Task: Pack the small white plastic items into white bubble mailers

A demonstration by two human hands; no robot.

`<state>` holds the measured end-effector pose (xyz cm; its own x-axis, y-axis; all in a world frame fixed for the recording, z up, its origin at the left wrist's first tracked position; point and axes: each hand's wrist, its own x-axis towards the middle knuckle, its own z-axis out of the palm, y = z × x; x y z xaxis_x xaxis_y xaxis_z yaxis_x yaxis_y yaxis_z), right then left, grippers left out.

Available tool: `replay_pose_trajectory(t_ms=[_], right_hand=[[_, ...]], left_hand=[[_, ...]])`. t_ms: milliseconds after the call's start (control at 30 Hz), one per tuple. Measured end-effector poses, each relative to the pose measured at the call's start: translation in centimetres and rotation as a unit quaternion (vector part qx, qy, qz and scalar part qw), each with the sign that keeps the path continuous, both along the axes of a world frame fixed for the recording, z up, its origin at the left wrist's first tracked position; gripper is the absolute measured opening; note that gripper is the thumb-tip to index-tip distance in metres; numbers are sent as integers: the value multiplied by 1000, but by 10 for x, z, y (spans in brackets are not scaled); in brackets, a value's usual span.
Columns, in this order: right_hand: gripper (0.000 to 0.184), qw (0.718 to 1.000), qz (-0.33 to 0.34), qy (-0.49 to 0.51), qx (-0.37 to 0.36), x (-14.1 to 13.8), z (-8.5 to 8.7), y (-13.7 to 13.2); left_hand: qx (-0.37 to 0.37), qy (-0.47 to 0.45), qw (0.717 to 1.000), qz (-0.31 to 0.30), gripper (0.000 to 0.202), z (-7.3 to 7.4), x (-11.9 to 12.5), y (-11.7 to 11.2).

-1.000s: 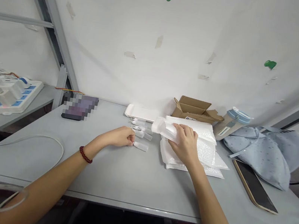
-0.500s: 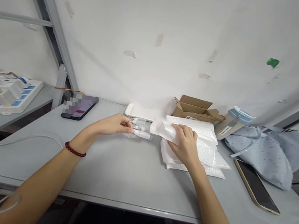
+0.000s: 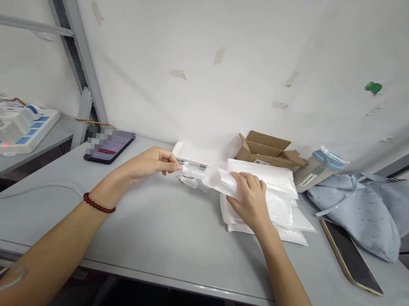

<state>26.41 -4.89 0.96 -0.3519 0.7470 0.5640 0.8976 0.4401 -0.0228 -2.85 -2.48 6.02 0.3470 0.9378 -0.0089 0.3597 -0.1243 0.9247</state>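
Observation:
My left hand [image 3: 152, 164] pinches the end of a small clear plastic packet [image 3: 194, 172] with something white inside. The packet's far end is at the mouth of a white bubble mailer [image 3: 220, 180]; whether it is inside, I cannot tell. My right hand [image 3: 251, 196] is wrapped round that mailer, its opening turned to the left. Just below the packet, similar small wrapped white pieces [image 3: 188, 182] lie on the grey table [image 3: 160, 239]. Under and beside my right hand is a stack of white bubble mailers [image 3: 281, 209].
Behind the hands lies a flat white packet [image 3: 196, 153]. An open cardboard box [image 3: 268, 155] and a blue-lidded bottle [image 3: 318, 171] stand at the back right, near a light blue cloth bag [image 3: 370, 210] and a phone [image 3: 351, 256]. Another phone [image 3: 110, 147] and a power strip [image 3: 22, 137] are left.
My left hand has lifted a small packet off the table and brought it up to the mailer's opening. My right hand and the mailer have shifted slightly left.

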Motion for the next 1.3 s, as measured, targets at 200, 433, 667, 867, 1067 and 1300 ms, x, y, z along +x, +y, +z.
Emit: replay_pose_trajectory(t_ms=[200,433,667,867,1067,1300], right_hand=[[46,1000,25,-4,-1,-6,-2,-3],[44,998,66,-14,0,-20,-2,-11],[42,994,103,-23,-1,-27,-2,-16],[45,996,88,-2,5,-19,1,-14],[50,987,11,88,134,-6,11,-10],[52,988,54,44,137,-10,9,-10]], left_hand=[[-11,-7,1000,21,23,-11,11,2],[7,-42,999,27,20,-27,49,-12],[51,17,991,-126,29,-31,63,-27],[40,-35,998,43,18,-21,48,-20],[55,-213,937,270,25,-6,28,-7],[-83,-141,987,1,37,-19,44,-11]])
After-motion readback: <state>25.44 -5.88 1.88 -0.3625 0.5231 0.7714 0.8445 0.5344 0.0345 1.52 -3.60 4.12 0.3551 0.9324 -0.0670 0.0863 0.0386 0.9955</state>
